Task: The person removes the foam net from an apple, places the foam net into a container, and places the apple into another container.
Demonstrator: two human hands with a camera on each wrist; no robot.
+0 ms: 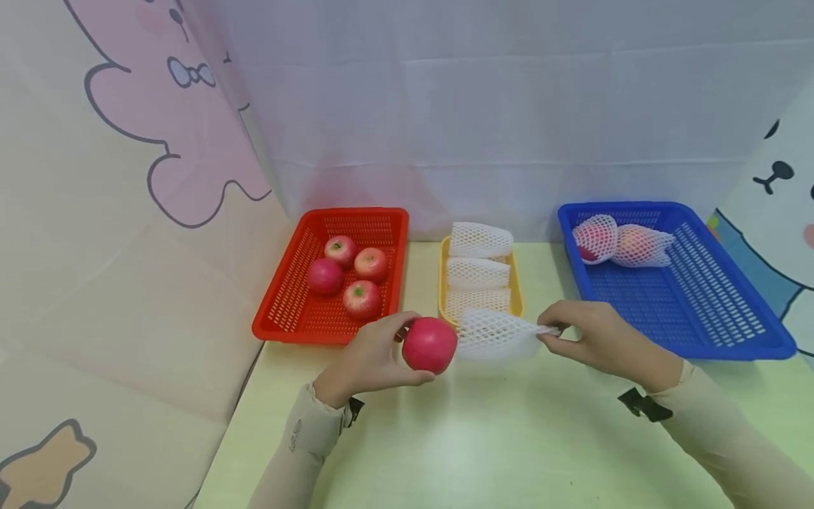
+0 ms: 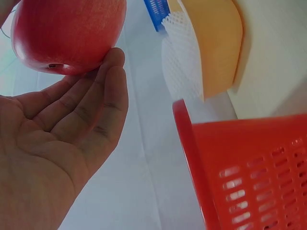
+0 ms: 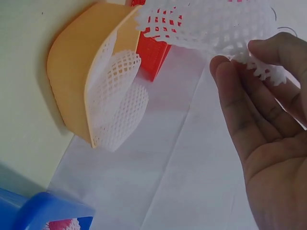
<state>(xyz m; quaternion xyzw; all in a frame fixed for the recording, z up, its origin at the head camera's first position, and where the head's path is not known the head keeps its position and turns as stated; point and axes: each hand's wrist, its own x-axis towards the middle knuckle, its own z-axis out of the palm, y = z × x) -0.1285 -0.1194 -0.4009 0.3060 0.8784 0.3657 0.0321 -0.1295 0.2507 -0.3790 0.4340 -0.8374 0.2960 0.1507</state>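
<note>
My left hand (image 1: 375, 357) grips a red apple (image 1: 429, 346) above the near side of the table; in the left wrist view the fingertips curl up against the apple (image 2: 69, 33). With thumb and fingers my right hand (image 1: 594, 341) pinches one gathered end of a white foam net sleeve (image 1: 499, 334). The sleeve stretches leftward, its other end beside the apple; whether they touch I cannot tell. Up close in the right wrist view, the net sleeve (image 3: 211, 24) hangs from thumb and fingertips.
A red basket (image 1: 397, 283) with several apples (image 1: 362, 300) stands at left. Behind the held sleeve, a yellow tray (image 1: 516, 297) bears more net sleeves (image 1: 478, 273). The blue basket (image 1: 731, 339) at right contains two netted apples (image 1: 634, 245). A cloth curtain (image 1: 496, 127) closes off the back.
</note>
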